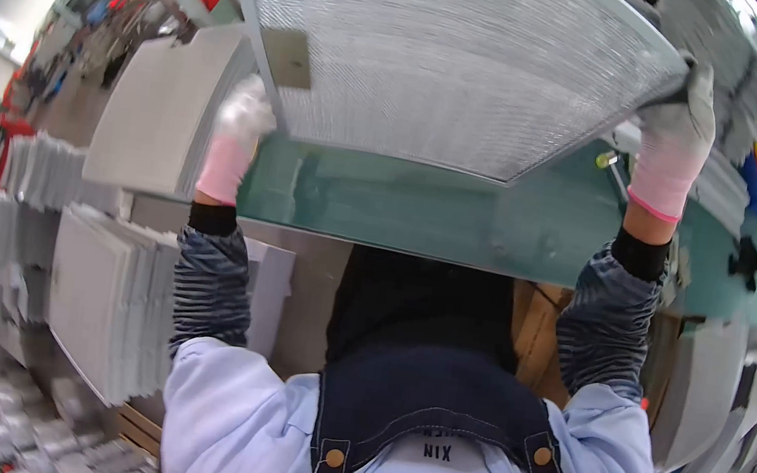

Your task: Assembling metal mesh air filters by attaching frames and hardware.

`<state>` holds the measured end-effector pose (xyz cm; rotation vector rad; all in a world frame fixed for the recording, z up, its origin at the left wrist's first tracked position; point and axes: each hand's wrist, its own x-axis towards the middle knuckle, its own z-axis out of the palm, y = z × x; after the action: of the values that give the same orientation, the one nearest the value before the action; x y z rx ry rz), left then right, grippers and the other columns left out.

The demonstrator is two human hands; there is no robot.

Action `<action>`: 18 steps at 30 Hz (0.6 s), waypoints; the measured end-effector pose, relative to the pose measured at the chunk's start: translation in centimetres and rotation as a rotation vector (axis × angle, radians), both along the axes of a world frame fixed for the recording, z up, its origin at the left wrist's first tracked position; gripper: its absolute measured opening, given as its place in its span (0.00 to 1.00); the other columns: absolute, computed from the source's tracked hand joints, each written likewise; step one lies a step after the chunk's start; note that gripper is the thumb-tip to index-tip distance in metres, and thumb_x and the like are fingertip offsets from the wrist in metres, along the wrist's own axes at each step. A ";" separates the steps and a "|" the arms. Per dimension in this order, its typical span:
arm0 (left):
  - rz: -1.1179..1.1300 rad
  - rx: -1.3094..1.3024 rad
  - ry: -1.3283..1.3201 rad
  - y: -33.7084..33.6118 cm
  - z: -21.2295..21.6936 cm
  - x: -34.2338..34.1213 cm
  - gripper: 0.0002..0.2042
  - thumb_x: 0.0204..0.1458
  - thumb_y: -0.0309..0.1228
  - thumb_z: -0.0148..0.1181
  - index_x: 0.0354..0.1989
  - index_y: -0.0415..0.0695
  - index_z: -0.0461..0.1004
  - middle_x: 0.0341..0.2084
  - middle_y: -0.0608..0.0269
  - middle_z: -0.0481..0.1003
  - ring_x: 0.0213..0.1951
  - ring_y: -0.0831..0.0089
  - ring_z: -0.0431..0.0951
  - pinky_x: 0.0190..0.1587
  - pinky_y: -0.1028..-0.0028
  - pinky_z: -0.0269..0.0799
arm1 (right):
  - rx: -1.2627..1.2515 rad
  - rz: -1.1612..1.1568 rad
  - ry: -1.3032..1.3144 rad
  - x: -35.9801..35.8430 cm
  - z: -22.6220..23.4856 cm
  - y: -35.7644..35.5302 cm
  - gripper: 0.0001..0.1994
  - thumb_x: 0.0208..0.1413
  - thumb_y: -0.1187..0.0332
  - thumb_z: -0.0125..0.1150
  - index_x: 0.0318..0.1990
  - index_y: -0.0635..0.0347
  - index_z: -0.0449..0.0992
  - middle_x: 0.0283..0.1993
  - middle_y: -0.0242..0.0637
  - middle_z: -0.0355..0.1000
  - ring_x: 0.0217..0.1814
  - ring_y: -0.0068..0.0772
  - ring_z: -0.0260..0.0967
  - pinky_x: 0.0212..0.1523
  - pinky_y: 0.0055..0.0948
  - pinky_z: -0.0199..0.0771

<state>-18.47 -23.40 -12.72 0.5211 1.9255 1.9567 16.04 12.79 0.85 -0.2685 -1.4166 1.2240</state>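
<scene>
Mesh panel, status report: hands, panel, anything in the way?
Left hand and right hand gloved, gripping opposite edges. Mesh panel held above green table. Stacked panels close by left hand.

A large flat mesh panel (445,51) of silvery metal, with a thin frame around a fine ribbed grid, is held up in the air, tilted so its near edge dips toward the green bench (498,220). A small plain metal tab sits on its left part. The left hand (241,123), in a white glove, grips its left edge; the right hand (679,125), gloved alike, clasps the right corner.
</scene>
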 end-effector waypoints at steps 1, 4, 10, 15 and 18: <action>0.215 0.004 0.365 -0.2 0.5 -2.5 0.17 0.62 0.40 0.50 0.47 0.37 0.73 0.35 0.65 0.75 0.31 0.80 0.73 0.32 0.80 0.70 | 0.217 -0.290 -0.286 0.4 -0.1 -1.5 0.12 0.61 0.66 0.56 0.43 0.68 0.76 0.29 0.34 0.75 0.31 0.23 0.72 0.34 0.25 0.73; 0.320 0.202 0.682 7.8 13.4 2.9 0.14 0.59 0.36 0.55 0.44 0.36 0.74 0.37 0.65 0.76 0.35 0.79 0.74 0.37 0.80 0.70 | -0.026 -0.220 -0.106 -1.1 -1.4 -6.7 0.05 0.58 0.76 0.57 0.41 0.64 0.77 0.32 0.28 0.69 0.29 0.18 0.62 0.30 0.18 0.63; -0.287 0.037 1.665 19.1 16.1 15.5 0.21 0.45 0.40 0.69 0.43 0.41 0.74 0.35 0.57 0.76 0.37 0.59 0.76 0.43 0.66 0.70 | 0.224 0.034 -0.123 -2.6 0.1 -8.1 0.07 0.54 0.76 0.62 0.39 0.67 0.80 0.31 0.29 0.74 0.31 0.15 0.65 0.33 0.19 0.66; -0.249 -0.085 1.551 16.6 17.8 16.3 0.28 0.35 0.34 0.74 0.49 0.42 0.74 0.34 0.59 0.76 0.35 0.67 0.77 0.42 0.68 0.73 | 0.460 0.329 -0.212 -1.2 0.6 -5.6 0.13 0.53 0.64 0.64 0.41 0.65 0.79 0.30 0.42 0.77 0.31 0.25 0.74 0.36 0.26 0.73; -0.251 -0.058 1.247 11.9 18.5 15.7 0.22 0.41 0.29 0.60 0.48 0.37 0.74 0.33 0.53 0.76 0.31 0.65 0.76 0.37 0.68 0.75 | 0.481 0.271 -0.537 2.0 -1.3 -2.3 0.15 0.55 0.61 0.60 0.40 0.66 0.79 0.33 0.44 0.77 0.33 0.33 0.74 0.38 0.29 0.74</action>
<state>-2.76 -11.46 5.82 2.2067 2.2752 1.4460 18.08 10.46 -0.48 -0.0695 -2.2225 1.0175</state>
